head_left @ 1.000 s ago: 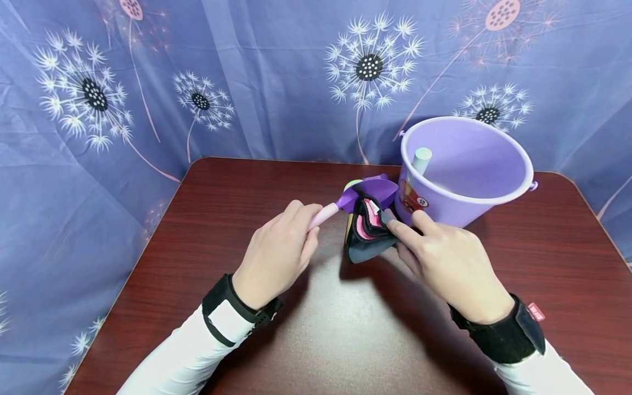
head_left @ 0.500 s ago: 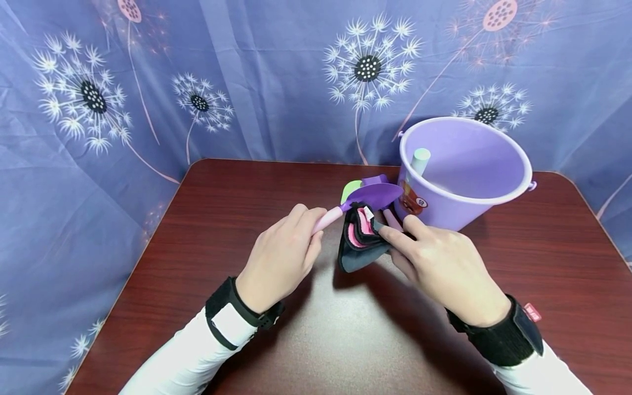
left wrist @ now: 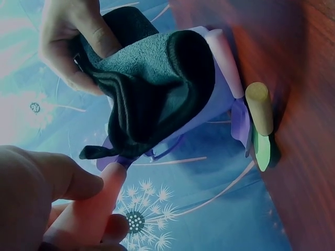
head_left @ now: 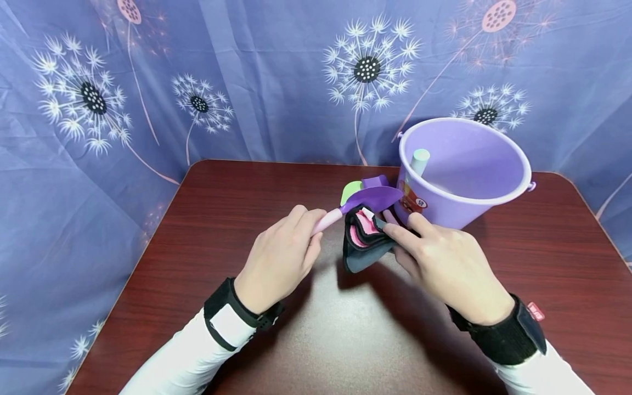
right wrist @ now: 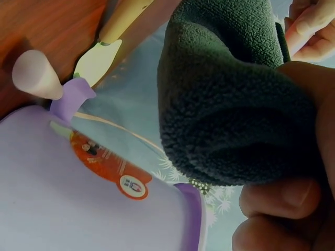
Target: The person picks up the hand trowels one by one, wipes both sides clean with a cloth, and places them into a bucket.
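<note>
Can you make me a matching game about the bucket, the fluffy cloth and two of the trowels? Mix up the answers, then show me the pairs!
1. Bucket
2. Fluffy cloth
3. Held purple-bladed trowel
4. Green-bladed trowel

A. In the left hand
B. Has a yellow handle
C. Has an orange sticker
D. In the right hand

Pairs: 1-C, 2-D, 3-A, 4-B

In the head view, the handle end of the purple trowel [head_left: 348, 205] was covered by the left hand [head_left: 278, 260], and the lower part of the pale green rod [head_left: 420, 162] by the wall of the bucket [head_left: 453, 210]. In the left wrist view, the blade [head_left: 376, 196] was largely masked by the dark grey cloth [left wrist: 152, 78]; in the right wrist view, the bucket was cropped, and the fine print on its label [right wrist: 104, 164] could not be read.
</note>
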`<state>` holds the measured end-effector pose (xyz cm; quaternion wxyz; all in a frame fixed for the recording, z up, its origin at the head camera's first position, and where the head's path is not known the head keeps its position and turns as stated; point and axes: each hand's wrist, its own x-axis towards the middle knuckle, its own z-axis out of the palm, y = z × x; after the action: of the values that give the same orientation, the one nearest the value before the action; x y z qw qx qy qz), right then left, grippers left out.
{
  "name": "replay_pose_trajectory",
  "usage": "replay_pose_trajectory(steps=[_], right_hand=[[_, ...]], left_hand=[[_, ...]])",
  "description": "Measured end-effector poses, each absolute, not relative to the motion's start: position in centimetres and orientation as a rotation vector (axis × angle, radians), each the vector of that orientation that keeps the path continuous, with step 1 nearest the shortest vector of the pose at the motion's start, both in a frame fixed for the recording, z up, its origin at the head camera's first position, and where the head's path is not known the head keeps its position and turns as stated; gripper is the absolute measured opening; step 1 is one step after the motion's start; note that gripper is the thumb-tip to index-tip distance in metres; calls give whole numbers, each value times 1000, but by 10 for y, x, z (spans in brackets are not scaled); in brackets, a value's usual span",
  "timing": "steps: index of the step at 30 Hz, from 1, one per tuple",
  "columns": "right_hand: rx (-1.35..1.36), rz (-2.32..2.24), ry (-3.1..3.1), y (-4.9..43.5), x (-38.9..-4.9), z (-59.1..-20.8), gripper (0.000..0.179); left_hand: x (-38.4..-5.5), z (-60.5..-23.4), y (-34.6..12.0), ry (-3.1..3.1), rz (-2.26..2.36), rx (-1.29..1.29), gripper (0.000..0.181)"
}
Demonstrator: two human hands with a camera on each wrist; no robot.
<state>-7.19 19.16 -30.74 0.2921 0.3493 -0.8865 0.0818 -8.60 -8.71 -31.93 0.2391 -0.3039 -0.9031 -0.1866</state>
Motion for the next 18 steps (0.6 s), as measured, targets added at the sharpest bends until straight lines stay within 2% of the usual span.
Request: replay_pose_trajectory(steps=[18], right_hand=[[744,197,-2424,218,-81,-313,35]], left_hand=[[-89,-314,-95,-2446,-513,-797,28]])
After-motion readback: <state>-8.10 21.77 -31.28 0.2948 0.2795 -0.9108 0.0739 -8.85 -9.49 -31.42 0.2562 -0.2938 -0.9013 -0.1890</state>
